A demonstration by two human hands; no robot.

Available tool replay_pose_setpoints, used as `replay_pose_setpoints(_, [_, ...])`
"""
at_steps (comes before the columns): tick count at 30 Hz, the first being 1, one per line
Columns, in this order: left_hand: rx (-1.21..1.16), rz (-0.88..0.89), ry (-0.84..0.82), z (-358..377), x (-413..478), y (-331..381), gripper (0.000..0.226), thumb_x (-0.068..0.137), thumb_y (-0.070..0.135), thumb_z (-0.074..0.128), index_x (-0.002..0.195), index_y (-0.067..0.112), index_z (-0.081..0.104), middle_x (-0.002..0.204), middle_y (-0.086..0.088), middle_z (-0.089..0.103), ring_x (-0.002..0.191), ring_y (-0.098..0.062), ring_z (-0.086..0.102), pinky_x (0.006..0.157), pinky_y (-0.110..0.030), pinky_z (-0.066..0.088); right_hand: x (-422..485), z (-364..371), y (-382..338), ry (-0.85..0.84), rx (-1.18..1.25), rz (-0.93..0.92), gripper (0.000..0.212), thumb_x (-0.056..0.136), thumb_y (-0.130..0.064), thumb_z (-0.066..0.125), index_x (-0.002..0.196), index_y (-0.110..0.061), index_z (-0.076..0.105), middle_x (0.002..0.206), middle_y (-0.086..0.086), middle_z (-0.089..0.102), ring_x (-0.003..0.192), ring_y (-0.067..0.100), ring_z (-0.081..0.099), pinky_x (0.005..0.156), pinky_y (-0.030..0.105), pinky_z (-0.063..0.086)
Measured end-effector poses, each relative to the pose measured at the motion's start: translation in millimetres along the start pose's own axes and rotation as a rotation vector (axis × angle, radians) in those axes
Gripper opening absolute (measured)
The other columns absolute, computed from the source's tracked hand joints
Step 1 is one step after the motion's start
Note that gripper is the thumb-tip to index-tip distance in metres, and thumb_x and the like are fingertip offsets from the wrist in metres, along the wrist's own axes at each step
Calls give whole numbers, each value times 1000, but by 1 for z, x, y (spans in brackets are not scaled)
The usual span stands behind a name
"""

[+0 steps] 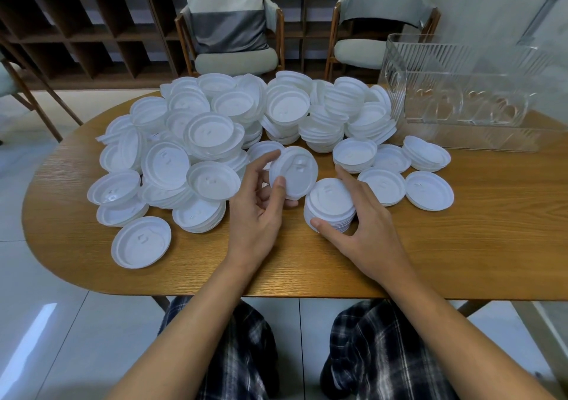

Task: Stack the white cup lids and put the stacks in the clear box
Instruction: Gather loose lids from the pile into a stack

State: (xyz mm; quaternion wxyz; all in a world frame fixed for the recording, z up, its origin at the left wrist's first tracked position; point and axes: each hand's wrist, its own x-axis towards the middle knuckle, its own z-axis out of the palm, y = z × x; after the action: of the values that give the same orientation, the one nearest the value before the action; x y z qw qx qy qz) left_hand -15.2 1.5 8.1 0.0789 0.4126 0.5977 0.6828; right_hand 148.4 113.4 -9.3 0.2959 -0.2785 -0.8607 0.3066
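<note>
Dozens of lids [212, 129], one clear box [455, 61], two hands [258, 212] [365, 230], one table [461, 246]

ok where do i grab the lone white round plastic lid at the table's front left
Take that white plastic lid by its near rim, coming from above and the front: it lies flat on the wooden table, uncovered, with the pile close behind.

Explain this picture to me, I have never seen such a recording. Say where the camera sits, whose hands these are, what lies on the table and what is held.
There is no machine here: a person wears one camera on the head, looking down at their own hands. The wooden table holds a big pile of white cup lids, with a clear box at the far right, which looks empty. The left hand holds a tilted lid; the right hand grips a short stack standing on the table.
</note>
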Motion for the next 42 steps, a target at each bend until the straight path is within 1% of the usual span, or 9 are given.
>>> replay_pose_setpoints(3, [-53,-25,9,2,0,4,36,107,0,54,141,9,56,93,-18,53,62,-13,71,62,-12,53,0,0,-1,2,8,-13,93,88,-51,79,163,-31,28,152,-15,46,140,-9,36,110,4,26])
replay_pose_setpoints(6, [-107,-74,-39,1,1,3,34,107,5,54,141,13,58,102,-32,55,73,-34,76,68,-21,59,0,-1,-2,-6,37,-24,95,88,-48,81,164,-36,25,151,-22,42,139,-14,34,110,3,25])
replay_pose_setpoints(10, [-29,-101,-115,3,0,-3,32,108,16,57,139,20,62,92,-14,64,70,-23,70,71,-35,55,0,-2,-3,-26,54,-50,95,89,-44,81,164,-36,24,153,-23,40,142,-14,32,110,3,24])
replay_pose_setpoints(13, [86,-50,-116,4,-1,-8,32,104,24,62,135,22,66,86,9,60,74,-9,56,69,-24,46,1,-1,-4,-34,58,-66,93,89,-44,81,164,-32,28,154,-17,44,144,-8,35,113,7,26])
replay_pose_setpoints(20, [271,-63,-226,8,-3,-12,19,94,31,77,107,19,70,68,3,59,62,-13,56,64,-21,46,0,0,-1,-25,53,-75,91,86,-45,83,161,-25,36,146,-9,52,138,1,46,112,13,35])
replay_pose_setpoints(22, [287,-41,-203,8,-2,-12,24,91,34,80,109,20,70,77,6,61,71,-13,60,67,-21,47,0,0,-1,-24,54,-80,89,86,-44,83,160,-24,37,146,-9,53,137,1,47,111,11,34])
replay_pose_setpoints(27, [233,6,-367,2,-1,-7,59,87,33,78,142,26,61,136,16,62,133,-8,56,103,-21,47,1,0,0,-21,63,-82,84,89,-39,80,159,-22,39,147,-7,53,138,0,46,110,10,34])
replay_pose_setpoints(31, [201,-31,-360,2,-1,-7,64,84,22,86,143,25,62,134,16,66,129,-4,59,104,-22,50,1,1,3,-23,73,-66,88,88,-34,83,161,-25,36,147,-9,52,139,-1,44,112,12,35])
replay_pose_setpoints(42, [284,45,-330,6,-1,-12,66,76,40,93,133,20,68,123,7,65,119,-10,60,90,-26,54,1,3,6,-22,50,-67,94,82,-36,87,161,-19,38,142,-6,56,133,-4,47,106,8,34])
